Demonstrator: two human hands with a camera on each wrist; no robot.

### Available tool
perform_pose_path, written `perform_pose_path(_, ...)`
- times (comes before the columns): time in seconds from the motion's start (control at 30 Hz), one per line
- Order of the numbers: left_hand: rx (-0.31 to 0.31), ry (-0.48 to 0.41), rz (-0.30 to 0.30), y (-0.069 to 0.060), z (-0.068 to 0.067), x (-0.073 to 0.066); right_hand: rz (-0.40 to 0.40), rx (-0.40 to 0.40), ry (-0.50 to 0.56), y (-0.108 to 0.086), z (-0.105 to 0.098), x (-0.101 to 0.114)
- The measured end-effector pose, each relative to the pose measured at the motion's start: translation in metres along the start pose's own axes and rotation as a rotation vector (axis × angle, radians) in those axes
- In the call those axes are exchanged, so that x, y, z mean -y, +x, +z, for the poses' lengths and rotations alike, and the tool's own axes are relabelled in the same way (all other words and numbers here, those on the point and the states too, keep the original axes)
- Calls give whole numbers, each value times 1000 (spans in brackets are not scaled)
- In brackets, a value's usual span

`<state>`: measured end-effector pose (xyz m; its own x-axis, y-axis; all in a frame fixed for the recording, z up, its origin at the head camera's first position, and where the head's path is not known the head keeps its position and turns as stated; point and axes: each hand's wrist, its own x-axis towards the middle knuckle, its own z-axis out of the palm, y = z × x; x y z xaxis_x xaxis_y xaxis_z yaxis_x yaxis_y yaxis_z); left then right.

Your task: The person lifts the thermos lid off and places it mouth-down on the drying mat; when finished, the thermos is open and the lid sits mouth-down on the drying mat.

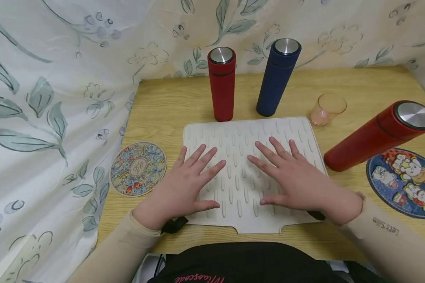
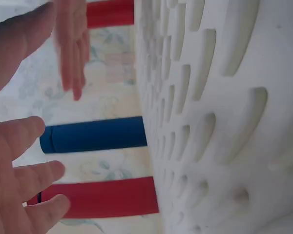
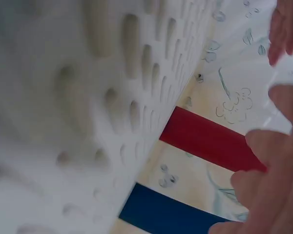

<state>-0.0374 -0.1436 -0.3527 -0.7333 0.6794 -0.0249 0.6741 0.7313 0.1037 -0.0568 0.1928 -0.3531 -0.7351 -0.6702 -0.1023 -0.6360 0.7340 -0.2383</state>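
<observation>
A white drying mat (image 1: 235, 173) with rows of long raised ridges lies on the table. Over its left part my left hand (image 1: 189, 184) is held with fingers spread, holding nothing. My right hand (image 1: 297, 182), fingers likewise spread and nothing in it, is over the right part. Both wrist views show a gap between the fingers and the mat. Behind the mat stand a red flask (image 1: 222, 86) and a blue flask (image 1: 278, 78), each with a steel-topped lid. A larger-looking red flask (image 1: 375, 135) stands right of the mat, nearest my right hand.
Left of the mat is a round patterned coaster (image 1: 139, 169). At the right lies a blue round coaster (image 1: 403, 182) with cartoon figures, partly behind the red flask. A pink clear glass (image 1: 327, 109) stands at the back right. Floral cloth (image 1: 74, 98) hangs along the left and back.
</observation>
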Motion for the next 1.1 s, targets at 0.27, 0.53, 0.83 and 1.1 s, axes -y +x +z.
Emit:
perform_pose_path(0.27,-291,-131,-57,-3,8,21,290,-270,552,96,-26,-25)
perform_pose_path(0.53,-556,-192,-125,-7,13,32,516,-390,888,191,-40,-24)
perform_pose_path(0.83,-701,-223,-109,-10,13,34,520,-567,909,212,-33,-7)
perform_pose_path(1.1,-700,-256,-75,-1,0,38,354,-775,863,177,-40,14)
